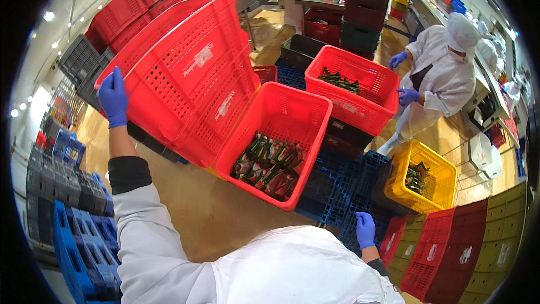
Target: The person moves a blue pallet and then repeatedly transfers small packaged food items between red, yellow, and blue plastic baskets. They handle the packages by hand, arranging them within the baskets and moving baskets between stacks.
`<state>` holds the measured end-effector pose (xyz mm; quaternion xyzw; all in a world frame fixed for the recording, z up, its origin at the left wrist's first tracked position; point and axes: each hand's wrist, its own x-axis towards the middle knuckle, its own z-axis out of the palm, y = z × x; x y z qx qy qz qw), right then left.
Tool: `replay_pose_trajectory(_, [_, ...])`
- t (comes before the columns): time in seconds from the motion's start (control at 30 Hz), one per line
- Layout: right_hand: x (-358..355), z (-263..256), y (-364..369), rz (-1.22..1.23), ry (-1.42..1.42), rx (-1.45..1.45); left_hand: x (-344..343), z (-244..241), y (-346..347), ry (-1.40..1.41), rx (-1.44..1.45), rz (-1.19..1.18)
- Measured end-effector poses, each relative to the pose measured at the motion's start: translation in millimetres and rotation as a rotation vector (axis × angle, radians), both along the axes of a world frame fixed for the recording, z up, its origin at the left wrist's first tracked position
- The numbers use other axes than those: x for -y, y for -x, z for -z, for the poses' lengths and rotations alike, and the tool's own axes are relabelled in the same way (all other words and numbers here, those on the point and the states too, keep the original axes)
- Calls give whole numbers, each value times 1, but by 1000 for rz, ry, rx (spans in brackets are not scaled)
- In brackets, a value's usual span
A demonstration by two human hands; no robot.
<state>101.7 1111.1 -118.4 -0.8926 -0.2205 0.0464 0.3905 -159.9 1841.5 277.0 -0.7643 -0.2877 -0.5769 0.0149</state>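
Observation:
My left hand (113,98), in a blue glove, grips the rim at the left end of the upper tall red plastic crate (185,46). This crate sits tilted in view on another red crate (211,114). Right beside that stack stands an open red crate (310,152), its floor covered with several flat packs (270,164) in green, red and dark colours. My right hand (365,230), also gloved in blue, hangs low on the right with nothing visible in it. It is nearest to the blue pallets (333,190) and touches no crate.
A co-worker (438,67) in white stands at another red crate (352,109) holding some packs. A yellow crate (394,194) with packs sits at right. Stacked crates (447,245) rise at lower right. Blue pallets (69,245) and grey crates (52,181) line the left.

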Motion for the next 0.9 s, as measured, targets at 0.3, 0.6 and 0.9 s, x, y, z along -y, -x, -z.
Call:
replay_pose_trajectory(0.3, [-48, -30, -44, -40, -55, -186, 92, -2, -92, -39, -113, -127])
replay_pose_trajectory(0.6, [-219, -168, -106, -200, -869, -536, 195, -8, 19, 155, 258, 272])
replay_pose_trajectory(0.9, [-222, -275, -257, -360, -1288, -727, 297, 5, -12, -121, -131, 700])
